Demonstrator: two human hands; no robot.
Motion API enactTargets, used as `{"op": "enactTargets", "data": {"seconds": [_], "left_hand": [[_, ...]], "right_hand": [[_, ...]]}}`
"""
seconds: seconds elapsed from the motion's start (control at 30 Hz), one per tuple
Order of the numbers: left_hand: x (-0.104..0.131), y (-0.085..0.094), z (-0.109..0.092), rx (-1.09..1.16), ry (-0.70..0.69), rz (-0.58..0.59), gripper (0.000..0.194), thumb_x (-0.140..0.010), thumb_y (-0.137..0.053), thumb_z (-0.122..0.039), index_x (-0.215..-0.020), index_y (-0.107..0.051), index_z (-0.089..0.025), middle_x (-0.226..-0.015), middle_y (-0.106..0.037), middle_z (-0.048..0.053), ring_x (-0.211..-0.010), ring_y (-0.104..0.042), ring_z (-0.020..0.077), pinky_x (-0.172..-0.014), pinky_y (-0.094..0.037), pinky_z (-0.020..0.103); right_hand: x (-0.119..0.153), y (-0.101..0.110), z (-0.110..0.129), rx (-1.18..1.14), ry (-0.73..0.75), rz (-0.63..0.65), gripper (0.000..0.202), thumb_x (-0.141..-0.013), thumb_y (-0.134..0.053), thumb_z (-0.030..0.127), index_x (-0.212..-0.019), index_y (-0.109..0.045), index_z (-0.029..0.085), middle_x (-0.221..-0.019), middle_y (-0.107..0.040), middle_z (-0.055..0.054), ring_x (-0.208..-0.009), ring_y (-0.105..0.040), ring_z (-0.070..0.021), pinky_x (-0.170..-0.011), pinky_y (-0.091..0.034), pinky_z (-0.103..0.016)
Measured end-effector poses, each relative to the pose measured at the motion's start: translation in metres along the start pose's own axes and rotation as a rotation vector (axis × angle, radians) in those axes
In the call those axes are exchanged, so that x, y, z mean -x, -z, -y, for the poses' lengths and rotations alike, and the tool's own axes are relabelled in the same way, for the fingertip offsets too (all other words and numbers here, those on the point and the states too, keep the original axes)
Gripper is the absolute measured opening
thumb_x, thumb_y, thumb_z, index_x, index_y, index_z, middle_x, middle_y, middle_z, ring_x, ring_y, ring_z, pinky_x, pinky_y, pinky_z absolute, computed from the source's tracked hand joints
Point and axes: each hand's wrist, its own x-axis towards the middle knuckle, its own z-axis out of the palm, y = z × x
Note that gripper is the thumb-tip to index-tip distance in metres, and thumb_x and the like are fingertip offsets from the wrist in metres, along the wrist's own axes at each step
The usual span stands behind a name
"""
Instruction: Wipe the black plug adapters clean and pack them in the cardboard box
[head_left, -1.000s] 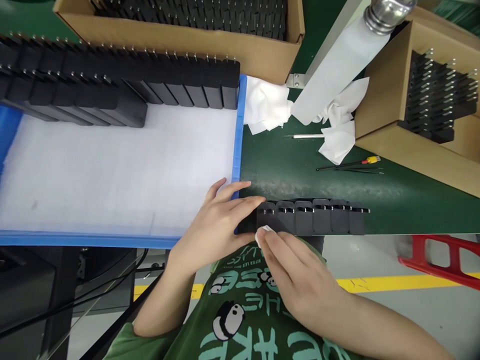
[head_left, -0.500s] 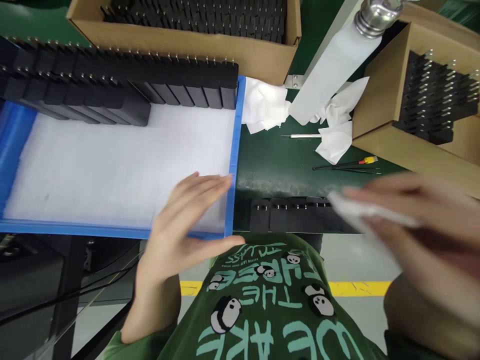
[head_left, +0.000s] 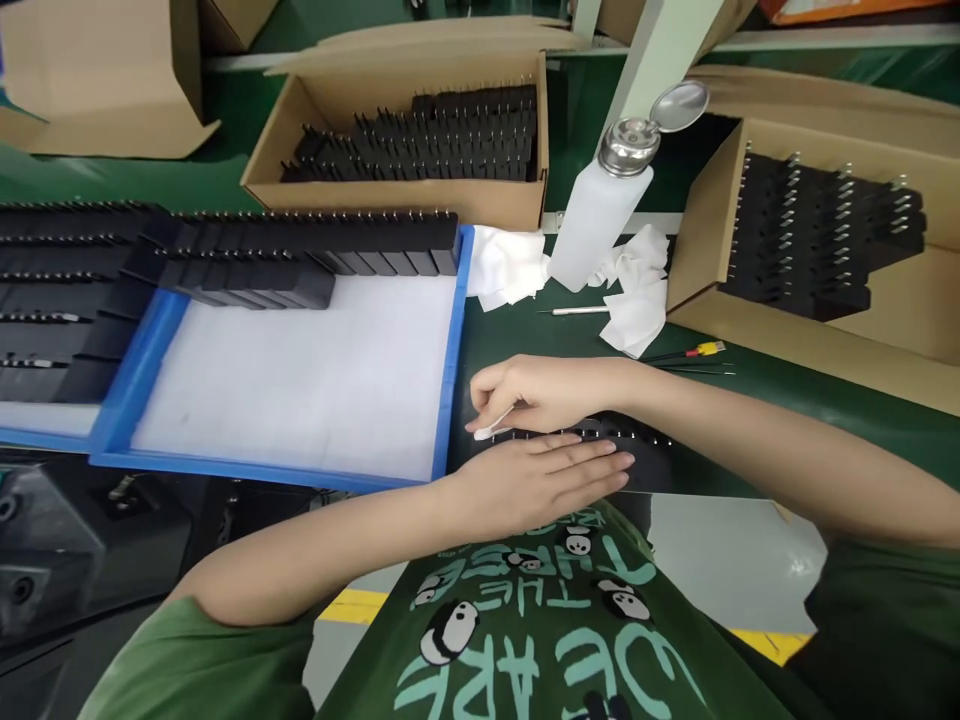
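A row of black parts with small metal pins (head_left: 652, 455) lies along the front edge of the green table. Across them my left hand (head_left: 536, 482) lies flat, its fingers stretched out and pointing right, partly hiding the row. Just above it, my right hand (head_left: 529, 393) is closed on a folded white cloth (head_left: 491, 430). The cloth is at the left end of the row, close to the pins. Its contact with the parts is too small to make out.
Left of the hands is a blue-edged tray (head_left: 448, 370) with black blocks at its back. Behind stand a cardboard box (head_left: 420, 195), a white bottle with an open metal lid (head_left: 600, 215), and crumpled wipes (head_left: 637, 300). Another box (head_left: 810, 350) is at right.
My right hand has moved left with the white cloth, to the left end of the row. My left hand has moved right and now lies over the black parts. The view has shifted.
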Motion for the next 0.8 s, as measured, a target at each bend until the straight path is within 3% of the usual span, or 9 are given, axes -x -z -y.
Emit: {"op": "enactTargets", "data": {"seconds": [0.23,0.4,0.5,0.6,0.7,0.8], "left_hand": [[0.003,0.001,-0.002,0.059,-0.009,0.076,0.061,-0.096,-0.044,-0.015,-0.155,-0.031,-0.010,-0.163,-0.031,0.005,-0.151,-0.028,0.0198,-0.124,-0.028,0.035],[0.004,0.001,-0.002,0.008,-0.012,0.083,0.059,-0.098,-0.039,-0.020,-0.156,-0.031,-0.011,-0.164,-0.031,0.004,-0.152,-0.028,0.0193,-0.125,-0.026,0.034],[0.005,0.002,-0.003,-0.028,-0.012,0.077,0.057,-0.099,-0.038,-0.021,-0.156,-0.033,-0.015,-0.164,-0.031,0.001,-0.151,-0.028,0.0172,-0.124,-0.027,0.032],[0.004,0.002,-0.003,-0.045,-0.013,0.092,0.057,-0.099,-0.040,-0.023,-0.156,-0.034,-0.018,-0.164,-0.030,0.000,-0.151,-0.028,0.0169,-0.124,-0.028,0.031],[0.002,0.003,-0.003,-0.063,-0.029,0.114,0.061,-0.097,-0.046,-0.028,-0.156,-0.034,-0.018,-0.164,-0.030,0.001,-0.151,-0.029,0.0189,-0.124,-0.028,0.032],[0.001,0.004,-0.003,-0.075,-0.033,0.142,0.062,-0.096,-0.048,-0.029,-0.155,-0.035,-0.021,-0.164,-0.031,-0.001,-0.151,-0.029,0.0172,-0.123,-0.029,0.031]], "right_hand": [[0.022,0.010,-0.007,0.005,0.034,0.084,0.028,-0.100,-0.051,0.015,-0.102,-0.078,0.013,-0.090,-0.059,-0.005,-0.075,-0.053,-0.0096,-0.068,-0.042,-0.021],[0.036,0.029,-0.013,-0.083,-0.051,0.154,0.025,-0.098,-0.055,0.018,-0.100,-0.079,0.016,-0.088,-0.062,-0.004,-0.070,-0.055,-0.0075,-0.063,-0.041,-0.020],[0.043,0.036,-0.016,-0.163,-0.104,0.070,0.024,-0.096,-0.056,0.019,-0.109,-0.076,0.018,-0.094,-0.066,-0.005,-0.077,-0.061,-0.0090,-0.062,-0.043,-0.019],[0.038,0.030,-0.015,-0.222,-0.022,-0.031,0.022,-0.093,-0.055,0.010,-0.105,-0.074,0.015,-0.099,-0.068,-0.006,-0.086,-0.063,-0.0104,-0.069,-0.047,-0.020],[0.027,0.018,-0.011,-0.193,0.065,0.070,0.027,-0.090,-0.051,0.000,-0.096,-0.074,0.013,-0.092,-0.065,-0.004,-0.078,-0.059,-0.0077,-0.068,-0.045,-0.018],[0.023,0.015,-0.007,-0.049,0.043,0.129,0.030,-0.092,-0.048,0.000,-0.094,-0.075,0.013,-0.089,-0.061,-0.004,-0.076,-0.055,-0.0091,-0.065,-0.042,-0.020]]}}
